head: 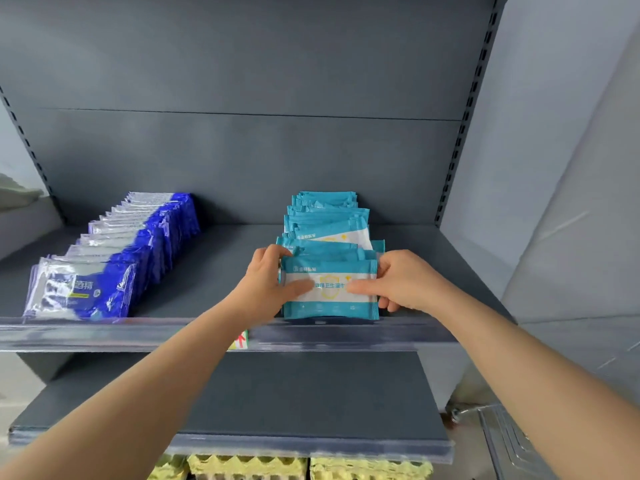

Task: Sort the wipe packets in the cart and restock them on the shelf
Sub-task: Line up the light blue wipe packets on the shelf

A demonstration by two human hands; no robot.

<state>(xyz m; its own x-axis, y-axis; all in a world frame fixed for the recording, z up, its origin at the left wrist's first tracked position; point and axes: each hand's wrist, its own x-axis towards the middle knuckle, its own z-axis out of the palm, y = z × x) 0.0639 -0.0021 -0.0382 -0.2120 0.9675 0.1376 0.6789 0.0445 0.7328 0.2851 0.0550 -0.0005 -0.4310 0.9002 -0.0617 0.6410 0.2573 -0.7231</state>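
Note:
A row of teal-and-white wipe packets [327, 220] stands upright on the grey shelf [221, 271], running from the back panel to the front lip. My left hand [268, 284] grips the left edge of the front teal packet [329, 299], thumb across its face. My right hand [398, 282] holds its right edge the same way, fingers behind the stack. A second row of dark blue-and-clear wipe packets [114, 258] stands at the shelf's left.
A clear plastic price rail [104, 332] edges the shelf front, with a small coloured label [240, 341] under my left forearm. A lower grey shelf [277, 393] juts out below. Yellow egg cartons [311, 467] sit beneath. The metal cart's corner [485, 417] shows at the lower right.

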